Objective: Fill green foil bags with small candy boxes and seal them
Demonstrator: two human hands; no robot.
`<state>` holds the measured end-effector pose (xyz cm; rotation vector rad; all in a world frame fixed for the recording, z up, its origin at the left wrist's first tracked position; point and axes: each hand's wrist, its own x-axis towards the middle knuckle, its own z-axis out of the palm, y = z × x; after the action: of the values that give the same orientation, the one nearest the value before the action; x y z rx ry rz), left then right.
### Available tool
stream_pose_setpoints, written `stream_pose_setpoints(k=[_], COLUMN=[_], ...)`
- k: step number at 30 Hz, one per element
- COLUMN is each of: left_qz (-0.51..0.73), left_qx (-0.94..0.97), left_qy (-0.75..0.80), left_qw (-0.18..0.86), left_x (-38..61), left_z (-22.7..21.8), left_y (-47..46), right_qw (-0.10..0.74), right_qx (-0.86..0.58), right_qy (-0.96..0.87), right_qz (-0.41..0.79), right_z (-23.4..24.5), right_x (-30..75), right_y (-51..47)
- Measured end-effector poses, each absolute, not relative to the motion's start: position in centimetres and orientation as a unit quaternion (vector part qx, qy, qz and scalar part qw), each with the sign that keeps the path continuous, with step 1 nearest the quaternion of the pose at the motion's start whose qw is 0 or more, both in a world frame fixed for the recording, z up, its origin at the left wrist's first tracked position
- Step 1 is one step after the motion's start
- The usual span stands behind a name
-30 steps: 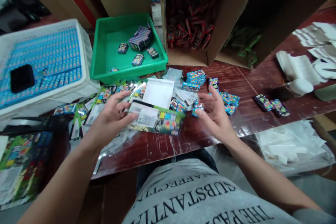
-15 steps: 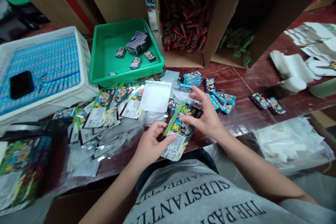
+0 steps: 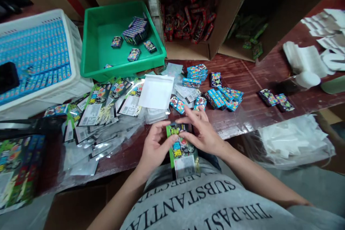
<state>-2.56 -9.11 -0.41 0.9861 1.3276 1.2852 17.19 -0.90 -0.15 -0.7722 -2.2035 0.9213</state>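
Both hands hold one printed green plastic pouch (image 3: 182, 152) upright over my lap, at the near edge of the red-brown table (image 3: 258, 75). My left hand (image 3: 156, 147) pinches its left top corner. My right hand (image 3: 201, 131) grips the top from the right, fingers curled over the opening. More such pouches (image 3: 105, 104) lie spread on the table to the left. Small blue card packs (image 3: 221, 97) lie scattered just beyond my right hand, with a white flat bag (image 3: 156, 91) beside them.
A green tray (image 3: 102, 36) with a few packs stands at the back. A white basket (image 3: 72, 50) of blue packs, a black object on top, is at left. Open cardboard boxes (image 3: 215, 39) hold red and green items. White paper stacks (image 3: 309, 57) lie right, a clear bag (image 3: 293, 140) below.
The left hand brought the pouch from the table toward my lap and turned it upright. The right hand came in from the blue packs and took hold of the pouch's top.
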Motion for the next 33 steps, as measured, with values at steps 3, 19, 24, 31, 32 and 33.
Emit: stream_pose_setpoints(k=[3,19,24,31,32,33], left_qz=[0.579,0.527,0.581,0.533,0.520,0.508], left_qx=[0.375,0.405,0.339,0.406,0.418,0.427], left_qy=[0.556,0.573,0.543,0.574,0.580,0.585], left_qw=[0.464,0.480,0.502,0.471,0.468,0.467], left_x=[-3.0,-3.7,-3.7,-4.2,-4.2,-4.2], left_z=[-0.2,0.4,0.7,1.0,1.3,1.8], left_y=[-8.3,-7.9,-7.0,-6.6,-6.5,-6.3], right_qw=[0.408,0.379,0.426,0.411,0.405,0.397], right_qx=[-0.358,-0.286,-0.343,-0.321,-0.328,-0.336], right_qy=[-0.749,-0.667,-0.630,-0.635,-0.637,-0.639], right_qz=[0.379,0.574,0.551,0.570,0.568,0.567], right_z=[-1.4,-0.8,-0.7,0.2,0.6,1.1], right_x=[17.7,17.7,16.9,16.9,16.9,16.9], right_y=[-1.5,-0.9,0.0,0.3,0.5,0.6])
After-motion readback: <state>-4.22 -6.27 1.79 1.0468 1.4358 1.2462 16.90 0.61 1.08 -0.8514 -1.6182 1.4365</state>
